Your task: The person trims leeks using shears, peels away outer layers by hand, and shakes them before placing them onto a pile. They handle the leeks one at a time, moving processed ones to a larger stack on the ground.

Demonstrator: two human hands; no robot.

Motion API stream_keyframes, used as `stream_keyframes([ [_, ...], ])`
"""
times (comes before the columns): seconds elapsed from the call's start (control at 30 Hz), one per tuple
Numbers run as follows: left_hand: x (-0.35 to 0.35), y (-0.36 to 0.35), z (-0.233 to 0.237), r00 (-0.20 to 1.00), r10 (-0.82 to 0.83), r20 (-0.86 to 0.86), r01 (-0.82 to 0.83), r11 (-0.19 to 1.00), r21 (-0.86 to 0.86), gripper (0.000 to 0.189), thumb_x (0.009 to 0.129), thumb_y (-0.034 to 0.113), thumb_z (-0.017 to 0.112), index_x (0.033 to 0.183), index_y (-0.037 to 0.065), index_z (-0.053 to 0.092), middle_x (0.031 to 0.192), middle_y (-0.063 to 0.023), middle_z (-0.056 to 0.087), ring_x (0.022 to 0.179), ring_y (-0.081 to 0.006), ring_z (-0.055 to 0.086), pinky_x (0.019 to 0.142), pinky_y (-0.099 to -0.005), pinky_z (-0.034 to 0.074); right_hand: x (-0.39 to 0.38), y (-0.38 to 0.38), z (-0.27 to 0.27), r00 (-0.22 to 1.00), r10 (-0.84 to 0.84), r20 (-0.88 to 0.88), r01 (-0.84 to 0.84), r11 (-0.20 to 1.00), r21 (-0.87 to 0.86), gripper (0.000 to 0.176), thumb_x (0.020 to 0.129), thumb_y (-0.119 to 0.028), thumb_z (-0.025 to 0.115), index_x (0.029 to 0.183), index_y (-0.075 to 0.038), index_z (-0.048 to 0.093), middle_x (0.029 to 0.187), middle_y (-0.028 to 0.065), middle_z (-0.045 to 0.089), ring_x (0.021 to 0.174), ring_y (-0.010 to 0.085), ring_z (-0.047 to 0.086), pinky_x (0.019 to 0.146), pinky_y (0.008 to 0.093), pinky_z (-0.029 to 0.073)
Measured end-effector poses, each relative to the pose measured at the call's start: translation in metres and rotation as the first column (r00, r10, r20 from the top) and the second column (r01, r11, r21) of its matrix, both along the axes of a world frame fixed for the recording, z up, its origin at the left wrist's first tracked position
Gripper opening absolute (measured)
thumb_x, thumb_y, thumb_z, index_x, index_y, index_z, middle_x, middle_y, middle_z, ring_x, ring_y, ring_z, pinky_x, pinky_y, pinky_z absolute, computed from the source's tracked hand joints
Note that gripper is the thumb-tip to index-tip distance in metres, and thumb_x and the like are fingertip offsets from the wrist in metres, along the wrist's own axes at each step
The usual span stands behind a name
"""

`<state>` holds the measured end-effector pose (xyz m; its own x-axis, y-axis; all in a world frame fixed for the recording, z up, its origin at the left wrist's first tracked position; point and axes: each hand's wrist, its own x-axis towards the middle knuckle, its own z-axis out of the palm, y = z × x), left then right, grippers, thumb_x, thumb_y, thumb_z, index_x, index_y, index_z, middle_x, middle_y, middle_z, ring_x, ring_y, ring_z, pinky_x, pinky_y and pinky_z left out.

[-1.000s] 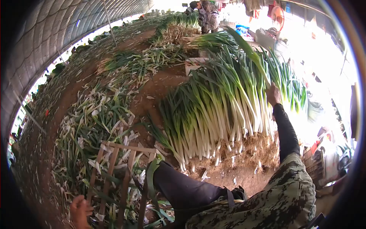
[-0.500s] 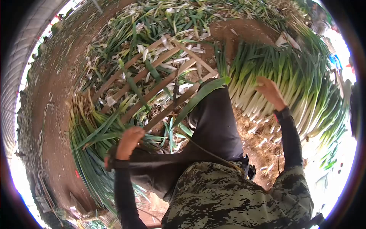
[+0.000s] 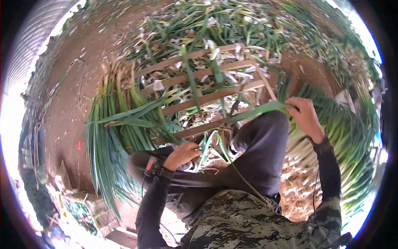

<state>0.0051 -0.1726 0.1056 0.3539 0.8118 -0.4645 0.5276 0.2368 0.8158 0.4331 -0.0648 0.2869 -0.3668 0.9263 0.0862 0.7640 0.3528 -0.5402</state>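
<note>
A long flat green leek leaf [image 3: 259, 111] lies along the nearest slat and over my knee. At its right end, my right hand [image 3: 306, 118] has thumb and fingers closed on the leaf tip. My left hand [image 3: 182, 156] is above my other thigh with its fingers curled. Whatever those fingers hold, if anything, is hidden. Close to its fingertips are green leaf strips [image 3: 207, 146]. In front of my legs is a slatted wooden frame [image 3: 207, 96], with loose leaves lying across its slats.
To the left lies a pile of leeks [image 3: 110, 120], roots away from me. A wide row of leeks [image 3: 344, 128] spreads on the right, blurred. Cut leaves and peelings [image 3: 199, 25] litter the soil [image 3: 66, 99] beyond the frame. A woven basket-like thing [image 3: 101, 213] is at lower left.
My right hand has come from above the leek row to the leaf tip and closed on it. My left hand has moved right, away from the left pile. The camera view has turned.
</note>
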Motion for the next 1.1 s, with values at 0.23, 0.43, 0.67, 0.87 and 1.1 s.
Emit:
stream_keyframes([
  [0.23, -0.065, 0.035, -0.005, 0.856, 0.132, -0.499, -0.052, 0.984, 0.171, 0.033, 0.086, 0.032, 0.069, 0.09, -0.001, 0.071, 0.076, -0.0221, 0.069, 0.078, -0.0422, 0.068, 0.077, -0.0473, 0.051, -0.15, 0.003, -0.02, 0.507, 0.838, 0.203, -0.716, 0.54, -0.443, 0.012, 0.083, -0.018, 0.067, 0.09, -0.008, 0.07, 0.081, 0.0136, 0.064, 0.076, 0.0323, 0.065, 0.072, 0.0459, 0.051],
  [0.43, -0.098, 0.071, -0.018, 0.84, 0.297, -0.455, -0.066, 0.887, 0.457, 0.034, 0.085, 0.03, 0.07, 0.097, -0.001, 0.066, 0.09, -0.0219, 0.069, 0.09, -0.0413, 0.067, 0.079, -0.0499, 0.052, -0.159, 0.221, -0.002, 0.857, 0.281, -0.432, -0.395, 0.896, -0.202, 0.032, 0.098, -0.032, 0.055, 0.121, -0.011, 0.065, 0.113, 0.0116, 0.067, 0.104, 0.0257, 0.062, 0.091, 0.0382, 0.05],
  [0.67, -0.147, 0.165, -0.066, 0.541, 0.545, -0.64, -0.17, 0.817, 0.552, 0.065, 0.075, 0.043, 0.079, 0.119, 0.0, 0.056, 0.121, -0.0242, 0.058, 0.117, -0.0458, 0.054, 0.098, -0.0627, 0.038, -0.156, 0.205, -0.076, 0.992, 0.047, -0.117, -0.062, 0.99, -0.13, 0.057, 0.089, -0.032, 0.067, 0.135, -0.001, 0.054, 0.12, 0.0205, 0.064, 0.11, 0.0318, 0.062, 0.094, 0.0415, 0.049],
  [0.87, -0.147, 0.169, -0.095, 0.303, 0.378, -0.875, -0.018, 0.92, 0.391, 0.085, 0.074, 0.051, 0.08, 0.133, -0.003, 0.051, 0.117, -0.0212, 0.061, 0.117, -0.0406, 0.055, 0.105, -0.0566, 0.037, -0.145, 0.052, -0.218, 0.935, 0.153, 0.321, -0.047, 0.947, -0.317, 0.08, 0.079, -0.022, 0.08, 0.142, 0.007, 0.041, 0.132, 0.0288, 0.054, 0.125, 0.045, 0.052, 0.101, 0.0483, 0.047],
  [1.1, -0.155, 0.181, -0.195, 0.477, 0.357, -0.803, 0.001, 0.914, 0.407, 0.032, 0.075, 0.03, 0.072, 0.092, 0.003, 0.071, 0.088, -0.0209, 0.065, 0.079, -0.0413, 0.065, 0.064, -0.0528, 0.048, -0.164, 0.013, -0.224, 0.945, -0.14, 0.297, 0.163, 0.985, -0.054, 0.08, 0.081, -0.013, 0.077, 0.145, 0.005, 0.034, 0.143, 0.0304, 0.04, 0.122, 0.0484, 0.05, 0.102, 0.0472, 0.046],
])
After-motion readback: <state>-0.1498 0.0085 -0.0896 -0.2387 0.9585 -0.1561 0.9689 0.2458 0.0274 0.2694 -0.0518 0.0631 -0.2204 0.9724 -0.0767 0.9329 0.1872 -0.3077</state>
